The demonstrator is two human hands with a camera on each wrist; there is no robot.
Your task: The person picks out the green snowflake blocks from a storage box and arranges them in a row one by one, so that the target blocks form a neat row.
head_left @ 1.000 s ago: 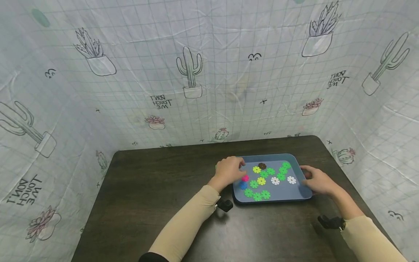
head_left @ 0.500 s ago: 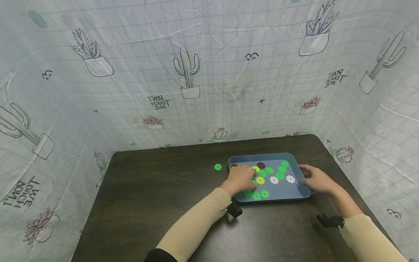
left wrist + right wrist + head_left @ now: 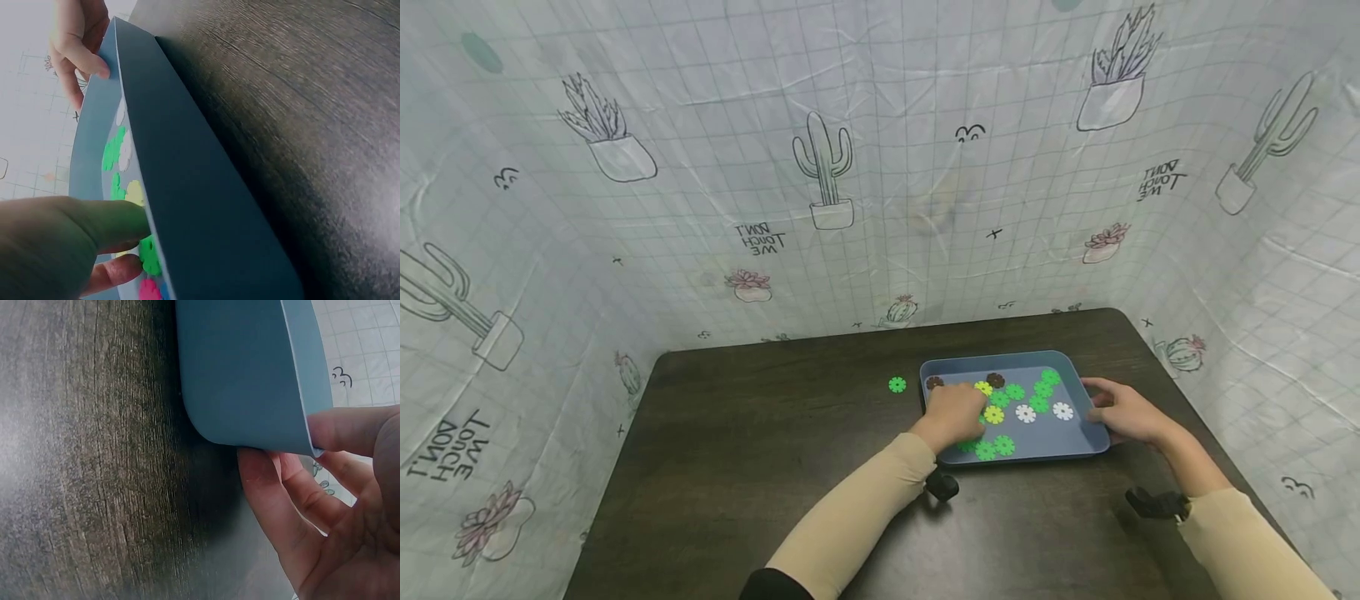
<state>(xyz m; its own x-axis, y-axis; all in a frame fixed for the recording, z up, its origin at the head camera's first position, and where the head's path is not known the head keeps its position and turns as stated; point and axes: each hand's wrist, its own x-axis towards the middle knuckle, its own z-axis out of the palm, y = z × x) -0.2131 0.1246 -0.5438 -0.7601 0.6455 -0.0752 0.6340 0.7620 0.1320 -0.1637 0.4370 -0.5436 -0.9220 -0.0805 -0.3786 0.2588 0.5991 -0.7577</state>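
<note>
A shallow blue-grey tray (image 3: 1060,437) lies on the dark wooden table, with several flower-shaped plastic discs in it. My left hand (image 3: 957,412) reaches down into the tray's left part, fingers bent. In the left wrist view its thumb and a finger (image 3: 122,270) are at a green disc (image 3: 150,255); the thumb tip is partly behind the tray wall, so whether they pinch the disc is unclear. A pink disc (image 3: 149,289) lies beside it. My right hand (image 3: 1131,412) grips the tray's right end, thumb over the rim (image 3: 312,440) and fingers against the outside and underneath.
One green disc (image 3: 897,384) lies on the table left of the tray. Yellow discs (image 3: 993,414), white discs (image 3: 1026,413) and brown discs (image 3: 996,380) are in the tray. A printed cloth (image 3: 880,167) hangs behind and beside the table (image 3: 760,433).
My left hand has moved right from the tray's left rim to over the discs, then nearly stopped there, uncovering the green disc on the table. My right hand keeps its hold.
</note>
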